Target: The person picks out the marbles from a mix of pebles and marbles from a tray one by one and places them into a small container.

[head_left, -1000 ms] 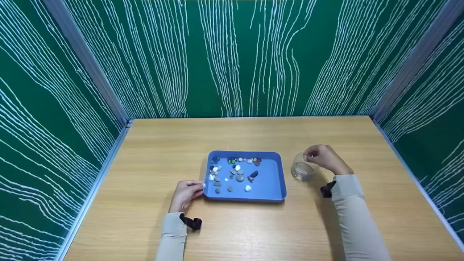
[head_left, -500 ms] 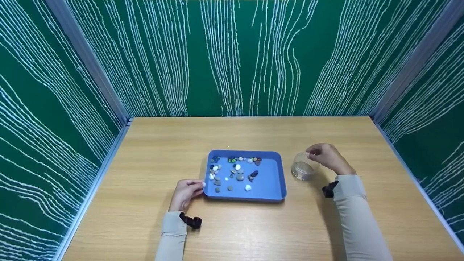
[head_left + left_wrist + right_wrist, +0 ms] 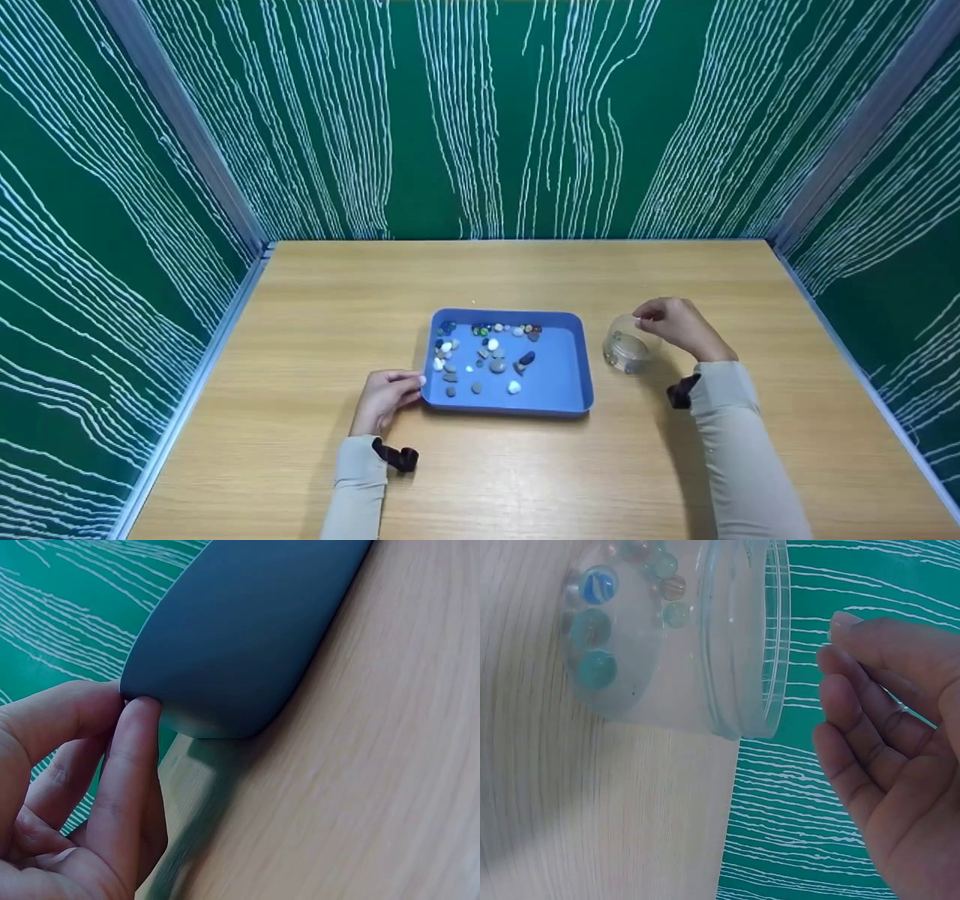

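Note:
A shallow blue tray (image 3: 555, 379) lies mid-table, holding pebbles (image 3: 497, 366) and glass marbles (image 3: 481, 330). My left hand (image 3: 386, 397) pinches the rim at its left side; thumb and finger meet at the tray's edge (image 3: 225, 637) in the left wrist view. To the right stands a clear jar (image 3: 626, 352), upright and uncovered, with several marbles (image 3: 596, 669) at its bottom. My right hand (image 3: 679, 330) hovers right at the jar's mouth. In the right wrist view, the fingers (image 3: 840, 701) are loosely bent just off the rim, with nothing visible between them.
The wooden table (image 3: 480, 480) meets a green, white-lined back wall (image 3: 517, 120), with similar panels at both sides. A black strap (image 3: 397, 455) hangs at the left cuff and another black strap (image 3: 681, 391) at the right one.
My right hand has shifted slightly right and away from over the jar, then stayed there. Marbles in the jar look differently placed. My left hand keeps its hold on the tray.

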`<state>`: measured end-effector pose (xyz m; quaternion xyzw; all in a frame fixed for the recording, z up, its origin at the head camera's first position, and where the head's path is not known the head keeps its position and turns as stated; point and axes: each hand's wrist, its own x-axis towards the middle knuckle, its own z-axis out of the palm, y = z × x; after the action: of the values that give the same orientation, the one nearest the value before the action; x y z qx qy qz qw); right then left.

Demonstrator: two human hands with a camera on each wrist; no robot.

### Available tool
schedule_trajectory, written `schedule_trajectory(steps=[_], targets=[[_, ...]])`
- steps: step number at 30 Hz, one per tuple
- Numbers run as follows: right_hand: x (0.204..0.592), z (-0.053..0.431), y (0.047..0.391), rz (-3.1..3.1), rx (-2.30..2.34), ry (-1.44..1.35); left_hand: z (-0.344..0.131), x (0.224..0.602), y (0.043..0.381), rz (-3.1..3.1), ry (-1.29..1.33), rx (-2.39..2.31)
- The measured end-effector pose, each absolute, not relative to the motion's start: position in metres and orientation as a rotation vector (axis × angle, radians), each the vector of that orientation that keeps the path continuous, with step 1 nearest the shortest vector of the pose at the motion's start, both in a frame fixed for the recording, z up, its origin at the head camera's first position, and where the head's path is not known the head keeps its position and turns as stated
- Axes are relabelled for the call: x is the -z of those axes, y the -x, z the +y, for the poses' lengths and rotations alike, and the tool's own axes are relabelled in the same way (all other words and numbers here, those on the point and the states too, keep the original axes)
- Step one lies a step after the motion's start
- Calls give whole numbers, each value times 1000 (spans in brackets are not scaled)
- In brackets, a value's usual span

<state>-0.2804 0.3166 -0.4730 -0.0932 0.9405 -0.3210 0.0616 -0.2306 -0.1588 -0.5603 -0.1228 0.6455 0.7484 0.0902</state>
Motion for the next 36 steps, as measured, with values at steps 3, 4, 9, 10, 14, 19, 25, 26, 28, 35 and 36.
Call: schedule_trajectory(steps=[3,4,9,10,14,19,25,26,28,35,36], targets=[[473,316,281,2834,960,274,-159,560,231,1923,365,-2224],[473,315,281,2827,960,265,-159,560,231,1925,367,-2222],[471,313,281,2803,971,252,-159,560,231,1931,381,-2218],[471,312,281,2807,975,253,-159,560,231,1927,381,-2222],[471,309,281,2826,994,276,-159,561,231,1918,383,-2232],[473,306,282,2810,1011,274,-159,560,232,1916,381,-2224],[471,300,284,2779,1014,242,-159,558,229,1905,348,-2244],[471,299,285,2779,1012,240,-159,558,229,1906,347,-2244],[470,296,286,2781,1008,240,-159,559,230,1908,353,-2243],[467,283,290,2790,1023,281,-159,560,231,1922,378,-2226],[466,281,290,2786,1028,282,-159,560,231,1922,381,-2224]])
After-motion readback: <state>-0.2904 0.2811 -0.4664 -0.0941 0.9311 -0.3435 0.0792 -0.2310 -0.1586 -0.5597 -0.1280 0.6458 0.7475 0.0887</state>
